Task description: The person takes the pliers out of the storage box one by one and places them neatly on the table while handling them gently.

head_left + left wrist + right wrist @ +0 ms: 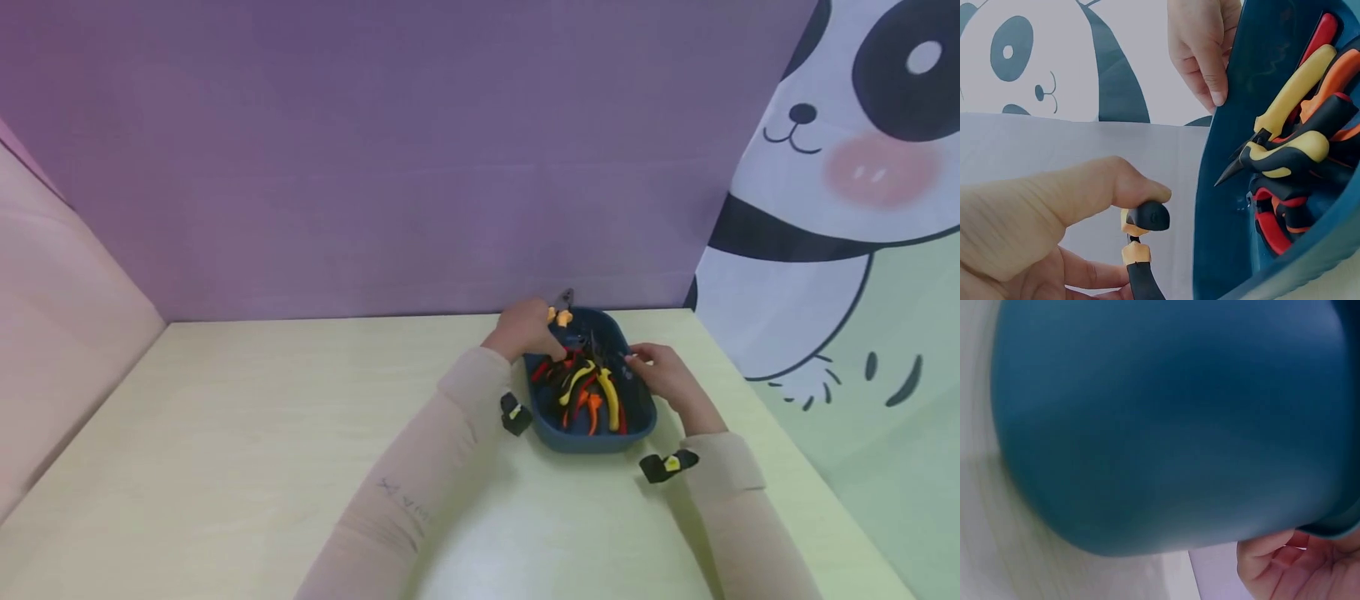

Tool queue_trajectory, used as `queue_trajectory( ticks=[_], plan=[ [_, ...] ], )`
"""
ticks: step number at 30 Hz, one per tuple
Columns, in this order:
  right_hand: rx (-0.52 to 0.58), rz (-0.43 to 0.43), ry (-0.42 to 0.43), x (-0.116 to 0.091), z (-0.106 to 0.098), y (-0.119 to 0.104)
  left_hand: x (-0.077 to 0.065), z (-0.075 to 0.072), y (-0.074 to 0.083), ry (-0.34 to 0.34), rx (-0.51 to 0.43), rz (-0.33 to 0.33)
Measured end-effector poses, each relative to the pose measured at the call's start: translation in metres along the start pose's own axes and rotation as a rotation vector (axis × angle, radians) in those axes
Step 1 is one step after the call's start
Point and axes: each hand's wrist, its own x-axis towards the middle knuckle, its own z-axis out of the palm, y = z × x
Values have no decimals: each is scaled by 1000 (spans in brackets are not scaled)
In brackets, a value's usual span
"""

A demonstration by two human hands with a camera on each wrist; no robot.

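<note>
My left hand [527, 327] holds a pair of pliers [562, 317] with black and light-orange handles over the far left end of a blue plastic basin [592, 443]. In the left wrist view, the thumb lies against one handle [1150, 216], while the palm hides part of the tool. My right hand [663, 375] grips the basin's right rim, and in the right wrist view its fingers [1266, 550] curl at that rim. Inside the basin lie several hand tools with yellow, red, orange and black handles, among them yellow-handled pliers [1291, 90].
The basin stands on a pale wooden table [262, 433], near its far edge. Behind rises a purple backdrop [420, 183]. A panda-printed sheet [810, 308] hangs at the right, and a pale pink sheet [67, 333] at the left. Small black devices [514, 414] hang by both wrists.
</note>
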Motion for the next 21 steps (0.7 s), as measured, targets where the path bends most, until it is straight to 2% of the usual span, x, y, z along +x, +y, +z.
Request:
queue_trajectory(
  ticks=[6, 13, 21],
  plan=[
    [-9, 2, -1, 0, 1, -1, -5, -3, -9, -6, -27, 3],
    [-20, -2, -5, 0, 1, 0, -10, -3, -17, -4, -70, -32],
    [-23, -30, 13, -1, 0, 1, -15, -4, -24, -1, -33, -39]
  ],
)
